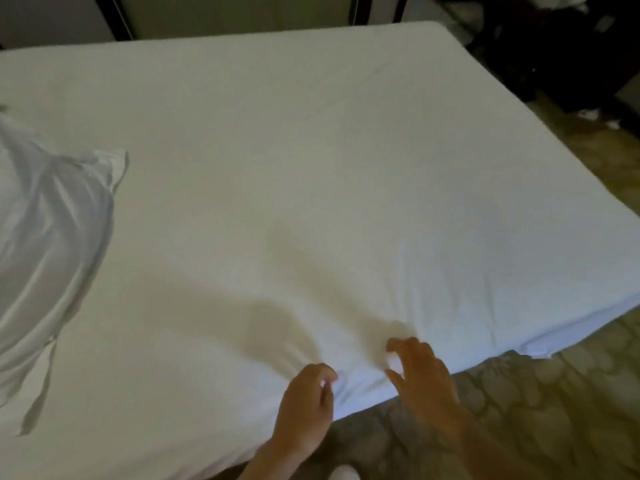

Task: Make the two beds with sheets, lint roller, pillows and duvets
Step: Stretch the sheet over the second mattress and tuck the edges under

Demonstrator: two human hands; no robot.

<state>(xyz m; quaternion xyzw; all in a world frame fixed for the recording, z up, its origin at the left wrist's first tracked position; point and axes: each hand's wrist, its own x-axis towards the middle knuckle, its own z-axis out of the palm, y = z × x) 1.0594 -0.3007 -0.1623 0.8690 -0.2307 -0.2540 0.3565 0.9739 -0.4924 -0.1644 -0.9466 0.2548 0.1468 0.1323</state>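
**Sheet on one bed, two hands at its near edge**

Sheet (311, 150), white and single, covers the whole top of the one bed (571, 313) in view, which fills most of the frame from the upper left to the right edge. It lies mostly smooth. Creases gather at the lower centre, where both hands meet it at the mattress edge.

The left hand (306, 407) sits at the lower centre with its fingers curled in and thumb against fingertip, pinching a small fold of the sheet right at the edge. The right hand (420, 379) is just beside it, to the right and slightly higher. Its fingers are spread and bent like a claw, tips on the fabric. Whether it has any cloth caught between thumb and fingers cannot be told.

One pillow (52, 237), white, limp and blurred, lies on the sheet at the left edge of the frame, well apart from the hands, with a loose strip of its case trailing toward the lower left.

Patterned carpet (554, 410) shows at the lower right, beside the bed. One white shoe (343, 474) peeks in at the bottom edge, below the hands. A pale panel (235, 12) stands behind the bed at the top, and dark furniture (554, 46) fills the upper right corner.
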